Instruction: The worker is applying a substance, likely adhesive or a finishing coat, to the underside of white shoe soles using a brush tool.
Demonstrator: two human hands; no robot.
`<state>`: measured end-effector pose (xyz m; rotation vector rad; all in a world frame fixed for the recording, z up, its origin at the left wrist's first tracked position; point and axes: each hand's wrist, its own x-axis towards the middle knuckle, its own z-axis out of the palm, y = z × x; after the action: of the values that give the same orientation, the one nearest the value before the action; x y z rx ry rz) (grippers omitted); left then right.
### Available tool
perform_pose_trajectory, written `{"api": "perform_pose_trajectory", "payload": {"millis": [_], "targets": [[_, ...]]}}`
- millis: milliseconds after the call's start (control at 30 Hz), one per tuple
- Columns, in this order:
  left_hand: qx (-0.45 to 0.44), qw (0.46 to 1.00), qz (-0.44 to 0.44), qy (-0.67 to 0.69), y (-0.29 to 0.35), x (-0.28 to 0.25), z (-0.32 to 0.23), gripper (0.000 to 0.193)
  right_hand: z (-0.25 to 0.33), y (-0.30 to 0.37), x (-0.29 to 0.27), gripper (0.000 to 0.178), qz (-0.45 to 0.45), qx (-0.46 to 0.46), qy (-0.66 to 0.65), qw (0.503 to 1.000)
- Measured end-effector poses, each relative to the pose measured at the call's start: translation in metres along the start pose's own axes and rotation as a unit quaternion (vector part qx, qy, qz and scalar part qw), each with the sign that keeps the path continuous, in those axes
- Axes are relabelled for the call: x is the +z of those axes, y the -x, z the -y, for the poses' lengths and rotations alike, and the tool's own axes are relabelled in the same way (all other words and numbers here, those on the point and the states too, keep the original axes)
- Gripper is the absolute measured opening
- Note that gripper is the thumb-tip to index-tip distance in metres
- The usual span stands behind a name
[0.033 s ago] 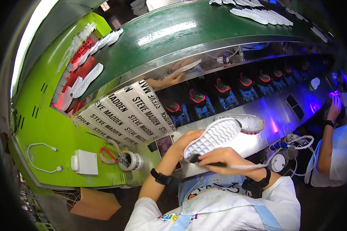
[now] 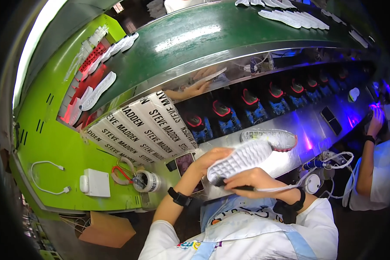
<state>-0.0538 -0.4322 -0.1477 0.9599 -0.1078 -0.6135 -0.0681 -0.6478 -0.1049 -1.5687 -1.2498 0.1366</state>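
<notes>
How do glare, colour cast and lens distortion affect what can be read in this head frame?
Head view: fisheye bends the green conveyor belt into an arc, with a dark rim at the corners; a white glare streak lies on the belt; violet light tints the steel bench at right; the white shoe sole between left hand and right hand is bright but readable.

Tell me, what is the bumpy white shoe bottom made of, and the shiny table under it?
The shoe sole in the left hand looks like matte white rubber or foam, judging by its soft moulded bumps. The worktop looks like polished metal, probably steel: it mirrors the purple light.
</notes>
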Motion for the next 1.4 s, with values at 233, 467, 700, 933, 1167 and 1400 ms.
{"api": "perform_pose_trajectory", "payload": {"millis": [233, 467, 700, 933, 1167, 1400], "targets": [[-0.306, 0.948, -0.036, -0.08, -0.014, 0.007, -0.011, 0.042, 0.015, 0.007, -0.035, 0.02, 0.129, -0.041, 0.128, 0.982], [0.171, 0.899, 0.007, 0.404, 0.003, 0.024, 0.056, 0.056, 0.018, 0.003, -0.024, 0.024, -0.194, 0.247, -0.209, 0.926], [0.279, 0.891, 0.133, 0.333, -0.002, 0.018, 0.098, 0.059, -0.003, -0.013, 0.009, 0.022, -0.262, 0.271, -0.168, 0.911], [0.277, 0.84, 0.004, 0.466, -0.004, 0.014, 0.083, 0.056, 0.013, -0.009, 0.026, 0.015, -0.169, 0.208, -0.161, 0.95], [0.263, 0.871, -0.002, 0.414, -0.005, 0.032, 0.042, 0.062, 0.021, -0.006, 0.007, 0.017, -0.054, 0.29, -0.217, 0.931], [0.137, 0.938, 0.035, 0.316, -0.004, 0.025, 0.023, 0.065, 0.012, -0.003, -0.009, 0.012, -0.012, 0.098, -0.146, 0.984]]}}
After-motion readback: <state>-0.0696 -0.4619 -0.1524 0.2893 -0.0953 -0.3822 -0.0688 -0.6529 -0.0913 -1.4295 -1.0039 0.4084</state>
